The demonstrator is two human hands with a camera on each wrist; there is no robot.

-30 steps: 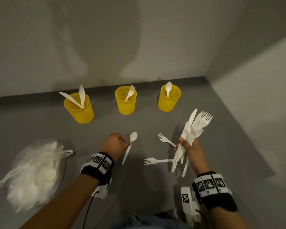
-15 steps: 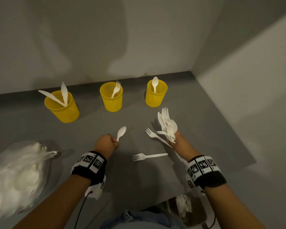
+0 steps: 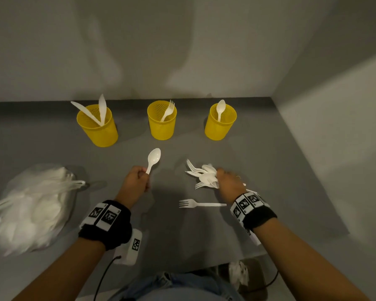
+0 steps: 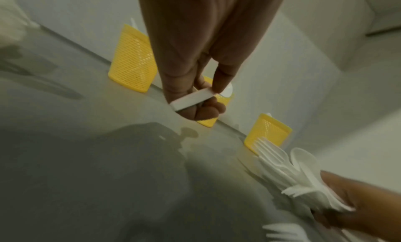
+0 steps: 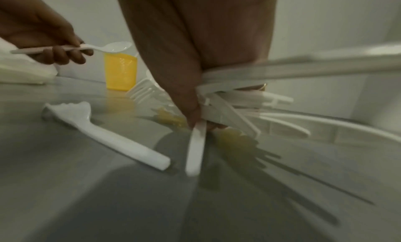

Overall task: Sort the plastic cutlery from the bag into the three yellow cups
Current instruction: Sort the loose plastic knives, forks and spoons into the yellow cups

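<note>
Three yellow mesh cups stand in a row at the back of the grey table: the left cup (image 3: 98,127) holds two knives, the middle cup (image 3: 161,121) a fork, the right cup (image 3: 220,122) a spoon. My left hand (image 3: 137,181) grips a white spoon (image 3: 153,158) by its handle, bowl pointing up, in front of the middle cup. My right hand (image 3: 229,183) holds a bundle of white cutlery (image 3: 202,175) low over the table, heads pointing left. One fork (image 3: 199,204) lies flat between my hands. The clear bag (image 3: 30,205) of cutlery lies at the left.
Grey walls close the table at the back and right, meeting in a corner behind the right cup. The table's near edge runs just before my lap, where something crumpled and white (image 3: 238,272) lies below.
My right hand has lowered and tipped the bundle from upright down toward the table, covering the second loose fork. My left hand has raised the spoon a little toward the cups.
</note>
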